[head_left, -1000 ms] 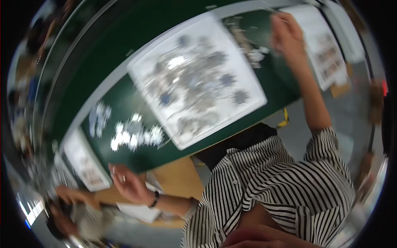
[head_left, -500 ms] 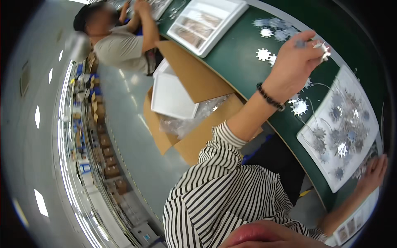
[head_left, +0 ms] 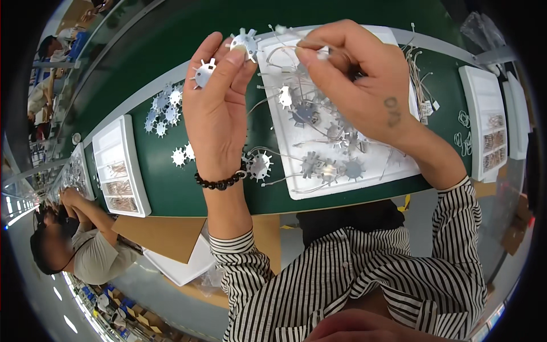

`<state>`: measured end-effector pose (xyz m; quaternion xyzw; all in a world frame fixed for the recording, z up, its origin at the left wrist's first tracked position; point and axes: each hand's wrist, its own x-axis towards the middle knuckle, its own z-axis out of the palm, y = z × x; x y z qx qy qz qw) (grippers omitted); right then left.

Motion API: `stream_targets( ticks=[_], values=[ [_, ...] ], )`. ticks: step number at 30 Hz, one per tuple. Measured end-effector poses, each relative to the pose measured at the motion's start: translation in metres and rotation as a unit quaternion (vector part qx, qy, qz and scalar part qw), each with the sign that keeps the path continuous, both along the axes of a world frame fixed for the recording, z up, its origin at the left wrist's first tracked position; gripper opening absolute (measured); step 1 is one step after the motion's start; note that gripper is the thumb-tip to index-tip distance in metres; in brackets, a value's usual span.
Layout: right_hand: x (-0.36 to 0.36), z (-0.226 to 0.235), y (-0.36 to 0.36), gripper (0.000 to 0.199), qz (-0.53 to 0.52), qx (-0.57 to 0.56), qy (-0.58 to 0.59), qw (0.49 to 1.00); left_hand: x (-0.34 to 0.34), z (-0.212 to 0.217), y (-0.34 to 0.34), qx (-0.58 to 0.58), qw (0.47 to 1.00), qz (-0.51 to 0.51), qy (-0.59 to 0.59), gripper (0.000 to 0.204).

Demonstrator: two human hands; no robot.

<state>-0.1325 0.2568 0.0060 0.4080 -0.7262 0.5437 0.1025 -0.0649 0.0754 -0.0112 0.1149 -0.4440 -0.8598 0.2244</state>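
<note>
My left hand (head_left: 222, 108) is raised over the table, with a silver toothed metal disc (head_left: 245, 43) gripped between thumb and fingers. A second toothed disc (head_left: 204, 74) sits among the same hand's fingers. My right hand (head_left: 367, 85) pinches a thin wire lead, its white connector (head_left: 281, 28) blurred near the left hand's disc. Beneath my right hand lies a white tray (head_left: 297, 191) bearing several toothed discs and loose wire leads; that hand covers part of it. One wired disc (head_left: 260, 164) rests on the table beside the tray, near my left wrist.
More toothed discs (head_left: 162, 108) lie on the green table to the left. White compartment trays stand at the left (head_left: 139, 196) and right (head_left: 471, 91). Wire bundles (head_left: 419, 74) lie right of the main tray. A co-worker (head_left: 94, 253) is at far left, near an open carton (head_left: 165, 233).
My view has swung toward the table. My left hand has come from the discs at the left to above the work area; my right hand has risen from beside the tray and now holds a wire lead.
</note>
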Motion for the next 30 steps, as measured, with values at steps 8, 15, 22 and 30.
stream_targets(
  ticks=[8,15,22,30],
  values=[
    [-0.006,-0.008,-0.005,0.016,-0.043,-0.024,0.133,0.990,0.007,0.000,0.019,-0.019,0.999,-0.044,-0.013,0.043],
    [-0.012,-0.010,-0.006,0.018,-0.056,0.002,0.275,0.960,0.010,0.007,0.021,-0.052,0.997,-0.053,-0.004,0.040],
    [-0.010,-0.007,0.001,0.025,-0.016,0.056,0.309,0.949,0.010,-0.002,0.018,-0.116,0.993,-0.014,-0.013,0.038],
    [-0.013,0.000,0.005,0.022,0.010,0.118,0.329,0.937,0.014,-0.003,0.014,-0.194,0.981,0.003,-0.027,0.032]
  ],
)
